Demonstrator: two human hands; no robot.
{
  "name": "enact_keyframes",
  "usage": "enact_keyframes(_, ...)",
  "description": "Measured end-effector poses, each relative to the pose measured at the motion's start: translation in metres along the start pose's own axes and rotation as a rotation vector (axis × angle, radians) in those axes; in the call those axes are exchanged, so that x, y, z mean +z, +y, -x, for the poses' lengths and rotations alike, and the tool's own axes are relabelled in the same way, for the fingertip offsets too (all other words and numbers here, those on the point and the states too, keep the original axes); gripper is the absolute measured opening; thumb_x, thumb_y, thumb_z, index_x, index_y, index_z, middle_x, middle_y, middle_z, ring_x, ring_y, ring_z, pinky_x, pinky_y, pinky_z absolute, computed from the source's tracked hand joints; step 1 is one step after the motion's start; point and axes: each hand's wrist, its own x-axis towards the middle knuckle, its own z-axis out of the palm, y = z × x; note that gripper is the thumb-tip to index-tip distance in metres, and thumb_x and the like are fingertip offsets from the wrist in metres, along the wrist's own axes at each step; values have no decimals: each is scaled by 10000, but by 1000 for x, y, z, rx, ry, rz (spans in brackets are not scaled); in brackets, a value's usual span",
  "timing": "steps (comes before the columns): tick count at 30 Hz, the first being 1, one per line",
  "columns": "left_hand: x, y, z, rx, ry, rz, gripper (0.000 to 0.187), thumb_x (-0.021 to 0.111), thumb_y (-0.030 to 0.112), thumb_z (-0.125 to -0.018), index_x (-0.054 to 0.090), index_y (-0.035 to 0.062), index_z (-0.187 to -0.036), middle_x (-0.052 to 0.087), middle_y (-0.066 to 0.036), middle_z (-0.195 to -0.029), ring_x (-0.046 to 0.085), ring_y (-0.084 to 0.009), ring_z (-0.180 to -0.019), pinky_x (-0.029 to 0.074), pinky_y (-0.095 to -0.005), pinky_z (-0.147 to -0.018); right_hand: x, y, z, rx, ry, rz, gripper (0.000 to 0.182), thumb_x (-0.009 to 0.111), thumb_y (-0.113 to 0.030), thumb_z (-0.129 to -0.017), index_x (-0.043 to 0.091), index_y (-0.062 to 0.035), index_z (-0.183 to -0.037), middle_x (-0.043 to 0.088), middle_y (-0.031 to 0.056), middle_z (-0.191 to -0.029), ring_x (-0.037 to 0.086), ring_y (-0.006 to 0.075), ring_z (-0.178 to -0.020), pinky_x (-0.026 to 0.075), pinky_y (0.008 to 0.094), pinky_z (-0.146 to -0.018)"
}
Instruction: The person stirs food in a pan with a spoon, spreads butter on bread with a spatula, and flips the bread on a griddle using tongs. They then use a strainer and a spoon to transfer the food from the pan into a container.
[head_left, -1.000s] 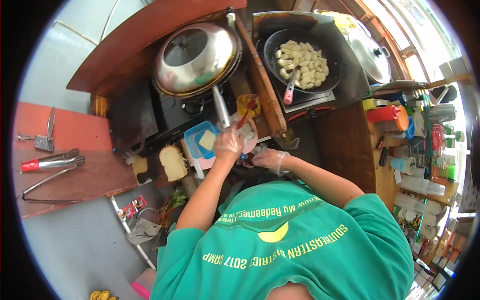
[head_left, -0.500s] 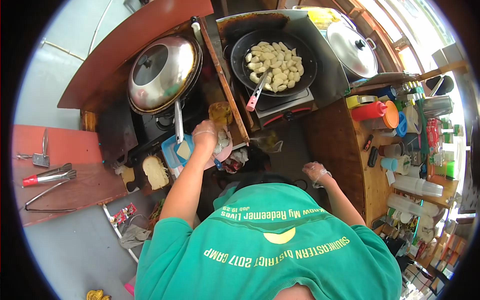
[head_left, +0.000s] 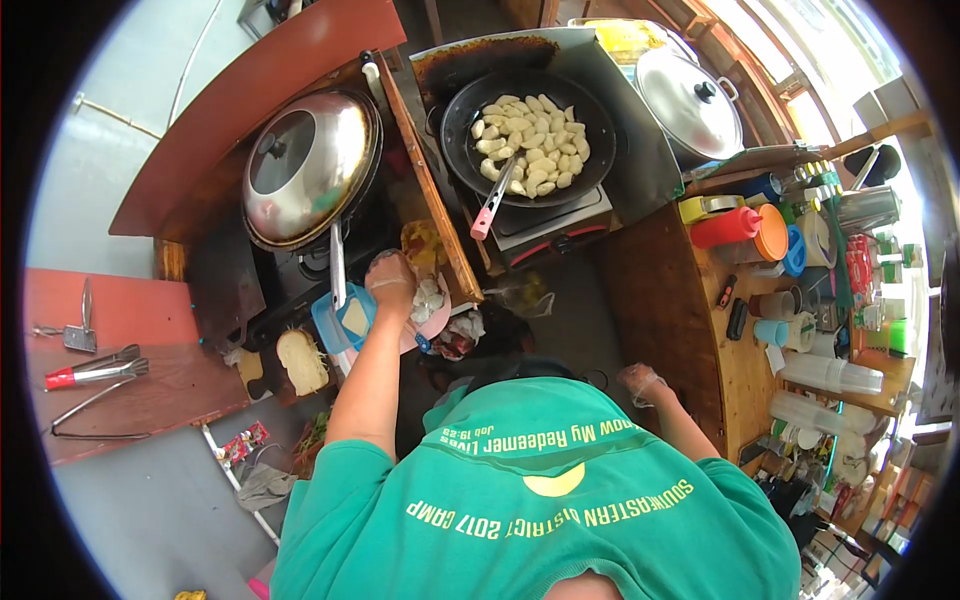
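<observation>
My left hand [head_left: 390, 278], in a clear plastic glove, reaches over the gap between a blue container [head_left: 328, 322] and a pink bowl [head_left: 436, 322]. Its fingers point away from me, and what they may hold is hidden. A pale square slice [head_left: 356, 319] lies in the blue container. Just beyond the hand is a container with yellowish contents [head_left: 424, 243]. White crumpled plastic [head_left: 428, 298] sits in the pink bowl. My right hand [head_left: 643, 384], also gloved, hangs beside the wooden cabinet with its fingers curled and nothing visible in them.
Pale pieces [head_left: 530, 135] fill a black pan [head_left: 597, 120] with a pink-handled utensil [head_left: 485, 215]. A domed lid [head_left: 335, 150] covers the left pan. Sliced bread [head_left: 302, 362] lies at left. Tongs [head_left: 100, 368] rest on the red shelf [head_left: 150, 310]. Bottles and cups crowd the right counter [head_left: 740, 395].
The whole view has shifted slightly. My left hand has moved a little forward, toward the yellowish container. My right hand stays low beside the cabinet.
</observation>
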Motion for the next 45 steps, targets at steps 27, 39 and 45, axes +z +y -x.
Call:
enact_keyframes(27, -11, -235, 247, -693, 129, 1557, 211, 614, 138, -924, 625, -3, -1080, 593, -15, -739, 486, -54, -528, 410, -201, -479, -47, -25, -138, 578, -138, -1338, 123, 543, -162, -893, 628, -73, -892, 611, 67, -785, 590, 201, -681, 463, 358, -572)
enact_keyframes(39, -34, -503, 55, -496, 504, 764, 168, 577, 0, -826, 648, 8, -978, 671, -112, -858, 652, -231, -800, 519, -362, -732, -26, -213, -132, 519, -66, -863, 90, 615, -144, -795, 655, -85, -739, 645, 110, -734, 644, 264, -664, 496, 386, -555)
enact_keyframes(45, -43, -530, -34, -320, 510, 199, 199, 572, 88, -836, 704, 99, -985, 688, -145, -982, 652, -333, -951, 530, -425, -840, -28, -330, -121, 252, -267, 13, 221, 602, -197, -786, 710, -66, -927, 690, 174, -1007, 669, 336, -974, 543, 434, -814)
